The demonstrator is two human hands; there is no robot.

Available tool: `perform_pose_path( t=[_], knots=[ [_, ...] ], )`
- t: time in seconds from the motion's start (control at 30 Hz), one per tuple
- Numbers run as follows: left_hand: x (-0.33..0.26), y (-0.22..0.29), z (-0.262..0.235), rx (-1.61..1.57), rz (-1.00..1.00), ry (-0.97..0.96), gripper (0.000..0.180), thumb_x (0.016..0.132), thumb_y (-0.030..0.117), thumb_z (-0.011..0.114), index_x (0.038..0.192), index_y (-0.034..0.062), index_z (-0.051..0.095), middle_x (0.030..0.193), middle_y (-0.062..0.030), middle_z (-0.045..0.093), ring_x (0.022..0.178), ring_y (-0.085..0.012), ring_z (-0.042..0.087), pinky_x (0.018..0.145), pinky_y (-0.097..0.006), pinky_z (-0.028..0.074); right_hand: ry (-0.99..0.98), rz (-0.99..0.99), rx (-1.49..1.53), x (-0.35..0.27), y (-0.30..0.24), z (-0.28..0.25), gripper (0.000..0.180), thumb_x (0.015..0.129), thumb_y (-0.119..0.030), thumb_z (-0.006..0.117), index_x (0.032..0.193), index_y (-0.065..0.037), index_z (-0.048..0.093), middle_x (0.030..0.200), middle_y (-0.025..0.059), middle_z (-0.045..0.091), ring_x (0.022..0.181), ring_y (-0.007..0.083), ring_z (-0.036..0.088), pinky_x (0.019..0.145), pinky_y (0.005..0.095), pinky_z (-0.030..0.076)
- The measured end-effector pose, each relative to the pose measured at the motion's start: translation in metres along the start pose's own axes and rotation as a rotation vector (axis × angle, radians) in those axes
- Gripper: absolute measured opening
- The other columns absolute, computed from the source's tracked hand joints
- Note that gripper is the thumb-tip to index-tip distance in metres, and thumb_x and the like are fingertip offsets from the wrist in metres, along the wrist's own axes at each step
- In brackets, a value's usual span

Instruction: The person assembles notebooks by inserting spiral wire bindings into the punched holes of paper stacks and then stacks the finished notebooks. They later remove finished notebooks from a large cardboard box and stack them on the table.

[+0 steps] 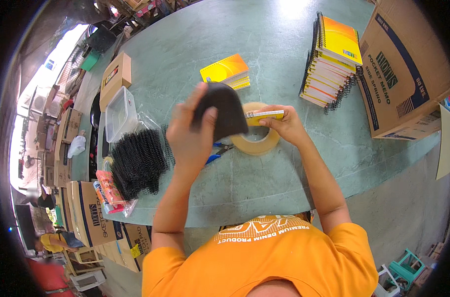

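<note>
My left hand [193, 119] grips a dark, flat block with rounded corners [224, 110], whose kind I cannot make out; the hand is slightly blurred. Seen edge-on, a small yellow notepad [265, 115] is pinched between the thumb and fingers of my right hand [290, 125]. The block's right side is close to the pad's left end; whether they touch I cannot tell. Under the pad lies a wide roll of tan tape [257, 145]. Blue-handled pliers [217, 152] rest left of the roll, partly hidden by my left hand.
Several yellow pads [227, 69] lie beyond my hands. Black spiral coils [138, 161] are heaped at left, by a clear plastic box [120, 114] and a brown carton [115, 81]. At right, stacked spiral notebooks [334, 59] stand beside a large cardboard box [408, 74].
</note>
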State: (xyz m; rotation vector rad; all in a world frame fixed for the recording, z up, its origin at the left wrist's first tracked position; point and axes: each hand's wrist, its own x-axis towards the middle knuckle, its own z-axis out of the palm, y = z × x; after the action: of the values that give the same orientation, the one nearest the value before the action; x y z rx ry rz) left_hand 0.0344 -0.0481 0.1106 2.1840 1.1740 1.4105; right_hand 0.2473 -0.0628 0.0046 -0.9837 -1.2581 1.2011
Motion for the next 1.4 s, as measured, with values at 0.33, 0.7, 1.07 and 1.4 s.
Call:
perform_pose_path(
  t=[0.33, 0.7, 1.07, 1.4],
  knots=[
    [-0.007, 0.013, 0.019, 0.191, 0.134, -0.368, 0.037, 0.074, 0.001, 0.065, 0.110, 0.0097, 0.062, 0.091, -0.0094, 0.059, 0.077, -0.0187, 0.059, 0.065, -0.030, 0.048, 0.032, 0.029, -0.162, -0.007, -0.006, -0.003, 0.020, 0.081, -0.004, 0.065, 0.100, 0.000, 0.065, 0.089, 0.0013, 0.067, 0.079, 0.0053, 0.057, 0.071, 0.0217, 0.047],
    [-0.006, 0.019, 0.033, 0.036, 0.028, -0.233, 0.035, 0.072, 0.003, 0.068, 0.106, 0.0058, 0.062, 0.090, -0.0105, 0.062, 0.081, -0.0243, 0.060, 0.075, -0.032, 0.048, -0.026, 0.007, 0.006, -0.010, -0.004, 0.000, 0.025, 0.080, 0.001, 0.058, 0.104, -0.002, 0.064, 0.099, 0.0019, 0.067, 0.090, 0.0069, 0.057, 0.079, 0.0249, 0.047],
    [-0.012, 0.019, 0.059, 0.185, 0.442, -0.305, 0.035, 0.076, 0.019, 0.066, 0.108, 0.0086, 0.060, 0.096, -0.0099, 0.054, 0.089, -0.0281, 0.053, 0.078, -0.041, 0.043, 0.048, 0.011, -0.048, -0.010, -0.011, 0.003, 0.019, 0.079, -0.008, 0.063, 0.097, 0.000, 0.065, 0.085, 0.0025, 0.067, 0.077, 0.0045, 0.054, 0.070, 0.0250, 0.047],
    [0.011, 0.002, 0.080, -0.050, 0.328, -0.705, 0.013, 0.078, 0.011, 0.062, 0.087, 0.0018, 0.059, 0.086, -0.0129, 0.059, 0.088, -0.0283, 0.055, 0.076, -0.037, 0.046, 0.091, 0.062, -0.264, -0.007, -0.002, -0.001, 0.017, 0.073, -0.012, 0.060, 0.081, 0.003, 0.060, 0.068, 0.0124, 0.062, 0.065, 0.0086, 0.052, 0.059, 0.0298, 0.046]
  ],
)
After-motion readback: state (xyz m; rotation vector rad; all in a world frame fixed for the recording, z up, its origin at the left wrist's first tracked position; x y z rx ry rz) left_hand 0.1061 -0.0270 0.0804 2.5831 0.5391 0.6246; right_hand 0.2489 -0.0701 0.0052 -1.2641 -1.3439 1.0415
